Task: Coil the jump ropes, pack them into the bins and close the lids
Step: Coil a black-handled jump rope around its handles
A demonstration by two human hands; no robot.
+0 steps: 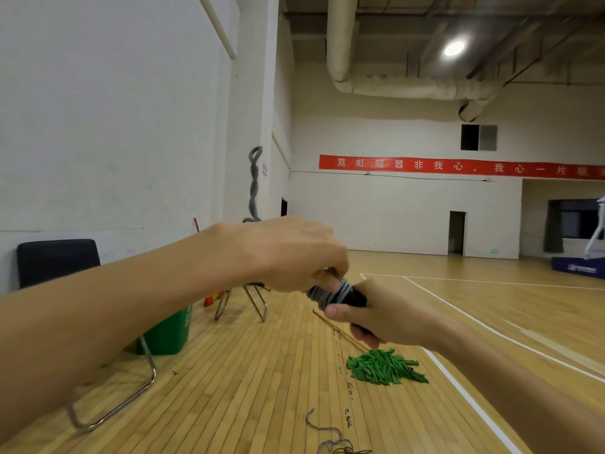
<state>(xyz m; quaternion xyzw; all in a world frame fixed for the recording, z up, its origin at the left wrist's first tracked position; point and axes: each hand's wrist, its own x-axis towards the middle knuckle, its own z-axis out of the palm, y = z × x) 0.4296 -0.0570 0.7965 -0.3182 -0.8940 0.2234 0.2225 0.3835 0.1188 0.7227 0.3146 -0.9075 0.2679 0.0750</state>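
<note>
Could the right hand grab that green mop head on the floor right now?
Probably not yet: the right hand is busy gripping the black rope handles. Nothing lies between it and the green mop head, though.

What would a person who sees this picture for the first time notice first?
First the two hands in the middle: the right hand grips black handles, and the left hand pinches the grey rope wrapped round them. Below them a green mop lies on the wooden floor, and a long red banner hangs on the far wall.
</note>
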